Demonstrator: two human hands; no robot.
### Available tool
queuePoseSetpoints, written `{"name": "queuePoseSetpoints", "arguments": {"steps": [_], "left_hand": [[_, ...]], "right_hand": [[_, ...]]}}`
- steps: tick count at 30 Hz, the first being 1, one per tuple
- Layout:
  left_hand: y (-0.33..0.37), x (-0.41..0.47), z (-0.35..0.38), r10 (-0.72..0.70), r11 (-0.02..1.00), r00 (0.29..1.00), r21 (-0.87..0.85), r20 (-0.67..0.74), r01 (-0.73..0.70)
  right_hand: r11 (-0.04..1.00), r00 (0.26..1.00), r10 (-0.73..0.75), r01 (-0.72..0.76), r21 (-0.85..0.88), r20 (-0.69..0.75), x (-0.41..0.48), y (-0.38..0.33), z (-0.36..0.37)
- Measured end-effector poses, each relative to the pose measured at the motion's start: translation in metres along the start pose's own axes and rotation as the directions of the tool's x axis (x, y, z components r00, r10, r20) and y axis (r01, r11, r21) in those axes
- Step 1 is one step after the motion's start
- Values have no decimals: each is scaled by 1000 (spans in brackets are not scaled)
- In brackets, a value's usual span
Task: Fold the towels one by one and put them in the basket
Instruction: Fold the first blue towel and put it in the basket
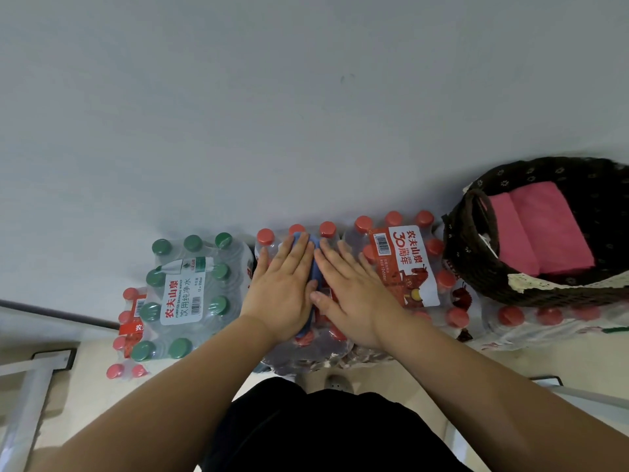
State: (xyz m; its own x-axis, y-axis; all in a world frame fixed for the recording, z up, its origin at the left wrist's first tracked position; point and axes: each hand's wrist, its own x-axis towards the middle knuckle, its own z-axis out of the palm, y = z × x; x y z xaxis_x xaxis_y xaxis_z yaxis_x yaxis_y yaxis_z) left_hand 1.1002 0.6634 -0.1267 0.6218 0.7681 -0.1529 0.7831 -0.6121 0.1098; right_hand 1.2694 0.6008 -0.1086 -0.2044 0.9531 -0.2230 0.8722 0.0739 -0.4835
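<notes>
A green-capped bottle pack [190, 294] sits at the left. The left hand [282, 294] lies flat, fingers straight, on a blue towel [316, 267] atop the red-capped bottle packs [405, 267]. The right hand [354, 294] presses flat beside it. At the packs' right end, the basket [476, 267] holds folded pink towels [544, 229].

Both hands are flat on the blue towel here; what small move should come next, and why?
Probably grip the blue towel and lift it toward the basket on the right. The left hand and right hand press it flat on the red-capped bottle pack, it looks folded narrow, and pink towels already lie folded in the basket.
</notes>
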Motion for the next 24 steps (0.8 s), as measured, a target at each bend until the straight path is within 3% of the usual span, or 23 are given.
{"name": "queuePoseSetpoints", "arguments": {"steps": [8, 12, 15, 17, 20, 24], "left_hand": [[-9, 4, 7, 67, 993, 998, -97, 1, -66], [-22, 4, 6, 157, 937, 987, -309, -37, -161], [-34, 0, 6, 117, 896, 991, -424, -59, -131], [-37, -3, 4, 67, 910, 997, -407, -41, -77], [-42, 0, -5, 86, 919, 993, -380, -81, -110], [-49, 15, -21, 155, 855, 987, -506, 38, -114]], "right_hand": [[981, 985, 168, -163, -106, 42, 3, -11, 14], [976, 979, 197, -192, -104, 42, 4, -17, 16], [954, 974, 228, -222, -199, 6, 5, -21, 23], [932, 966, 258, -255, -258, -23, 6, -23, 28], [918, 957, 289, -284, -278, -23, 4, -26, 26], [913, 947, 321, -310, -266, -5, 4, -29, 24]]}}
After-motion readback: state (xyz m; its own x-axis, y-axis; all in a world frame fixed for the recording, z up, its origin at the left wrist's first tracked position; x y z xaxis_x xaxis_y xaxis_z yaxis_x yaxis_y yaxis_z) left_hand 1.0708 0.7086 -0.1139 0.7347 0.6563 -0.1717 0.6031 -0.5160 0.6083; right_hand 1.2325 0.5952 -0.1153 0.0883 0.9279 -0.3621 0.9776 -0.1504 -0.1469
